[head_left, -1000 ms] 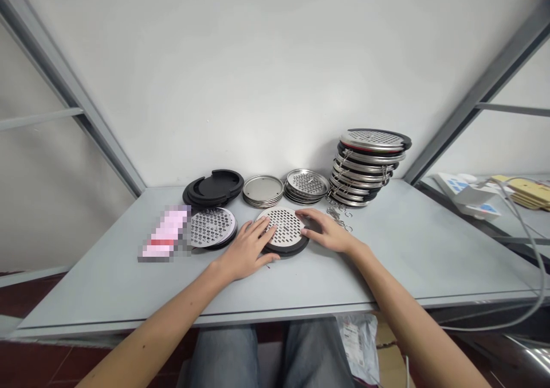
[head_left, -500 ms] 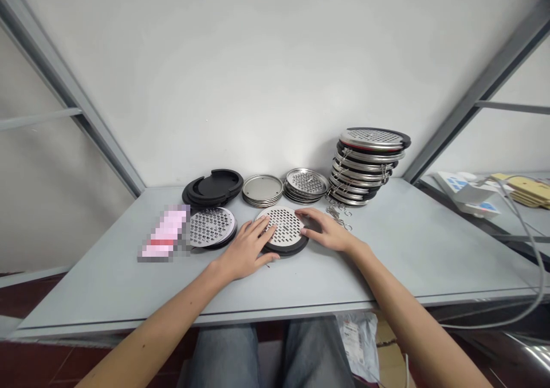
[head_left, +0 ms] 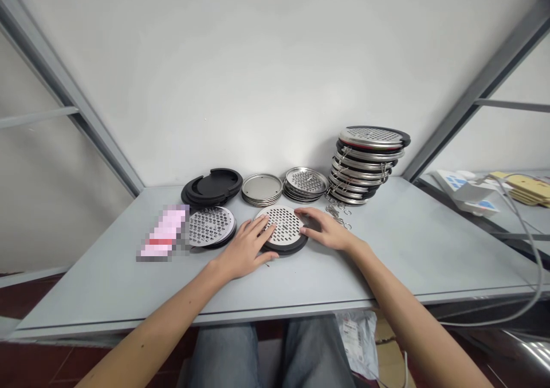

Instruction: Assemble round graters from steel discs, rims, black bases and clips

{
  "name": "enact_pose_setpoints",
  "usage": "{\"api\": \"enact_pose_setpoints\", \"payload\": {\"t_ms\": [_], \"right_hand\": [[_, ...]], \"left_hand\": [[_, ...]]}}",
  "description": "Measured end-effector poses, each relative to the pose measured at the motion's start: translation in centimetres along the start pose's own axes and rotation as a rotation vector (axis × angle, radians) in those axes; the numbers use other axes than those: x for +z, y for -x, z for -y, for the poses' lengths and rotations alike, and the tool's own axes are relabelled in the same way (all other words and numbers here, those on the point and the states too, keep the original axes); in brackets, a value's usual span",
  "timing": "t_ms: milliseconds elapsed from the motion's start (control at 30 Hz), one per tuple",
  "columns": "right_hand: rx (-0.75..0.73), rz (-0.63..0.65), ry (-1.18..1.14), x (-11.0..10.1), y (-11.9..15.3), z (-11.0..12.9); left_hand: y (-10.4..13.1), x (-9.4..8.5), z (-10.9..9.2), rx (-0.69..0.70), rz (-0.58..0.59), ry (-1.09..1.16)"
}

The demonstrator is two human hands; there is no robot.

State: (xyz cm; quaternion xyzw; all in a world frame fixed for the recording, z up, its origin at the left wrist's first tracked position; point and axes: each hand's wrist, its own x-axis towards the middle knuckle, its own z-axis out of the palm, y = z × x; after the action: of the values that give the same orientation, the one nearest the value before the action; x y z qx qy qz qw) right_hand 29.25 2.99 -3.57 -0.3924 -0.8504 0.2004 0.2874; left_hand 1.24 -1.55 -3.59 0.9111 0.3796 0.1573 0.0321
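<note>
A round metal plate with slotted holes [head_left: 286,223] lies on a black ring-edged base [head_left: 289,248] in front of me. My left hand [head_left: 248,245] rests on its left side, fingers spread over the plate and thumb stretched along the front. On the right rim my right hand [head_left: 325,229] touches with its fingertips and thumb, which stand apart. The undersides of the fingers are hidden. Left of my left hand is a pile of slotted plates [head_left: 210,226]. Wire rings and clips [head_left: 339,215] lie just beyond my right hand.
Along the wall stand black round holders [head_left: 210,187], shallow metal trays [head_left: 262,187], slotted round plates [head_left: 306,181] and a tall leaning stack of assembled discs [head_left: 369,164]. A blurred pink item [head_left: 165,233] lies at left. At right are a white box [head_left: 468,196] and a cable [head_left: 539,262].
Both hands keep the same place on the plate. The view has shifted very slightly; nothing else visibly differs.
</note>
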Motion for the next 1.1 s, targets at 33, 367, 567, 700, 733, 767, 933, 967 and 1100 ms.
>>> {"api": "enact_pose_setpoints", "payload": {"t_ms": [33, 367, 567, 700, 733, 767, 933, 967, 1100], "right_hand": [[0.001, -0.002, -0.005, 0.0, 0.02, -0.01], [0.016, -0.008, -0.121, -0.09, 0.24, -0.11], [-0.017, 0.011, -0.158, -0.1, 0.36, -0.66], [-0.029, 0.008, -0.168, -0.13, 0.26, -0.7], [-0.023, 0.006, -0.158, -0.12, 0.23, -0.61], [-0.014, 0.004, -0.143, -0.11, 0.21, -0.5], [0.011, -0.023, -0.066, 0.06, 0.18, -0.03], [0.007, -0.027, -0.056, 0.11, 0.17, -0.02], [-0.029, -0.06, -0.012, 0.21, 0.08, -0.1]], "left_hand": [[0.0, -0.01, 0.01, -0.003, 0.0, 0.003], [0.06, -0.06, 0.12, -0.015, -0.015, 0.063], [-0.02, -0.24, 0.13, -0.026, -0.013, 0.099], [-0.04, -0.2, 0.19, -0.022, -0.038, 0.132], [-0.04, -0.18, 0.2, -0.022, -0.046, 0.142], [-0.05, -0.16, 0.2, -0.025, -0.052, 0.15], [-0.08, -0.13, 0.19, -0.037, -0.049, 0.171], [-0.08, -0.14, 0.2, -0.035, -0.057, 0.177], [-0.08, -0.29, 0.22, -0.034, -0.084, 0.207]]}}
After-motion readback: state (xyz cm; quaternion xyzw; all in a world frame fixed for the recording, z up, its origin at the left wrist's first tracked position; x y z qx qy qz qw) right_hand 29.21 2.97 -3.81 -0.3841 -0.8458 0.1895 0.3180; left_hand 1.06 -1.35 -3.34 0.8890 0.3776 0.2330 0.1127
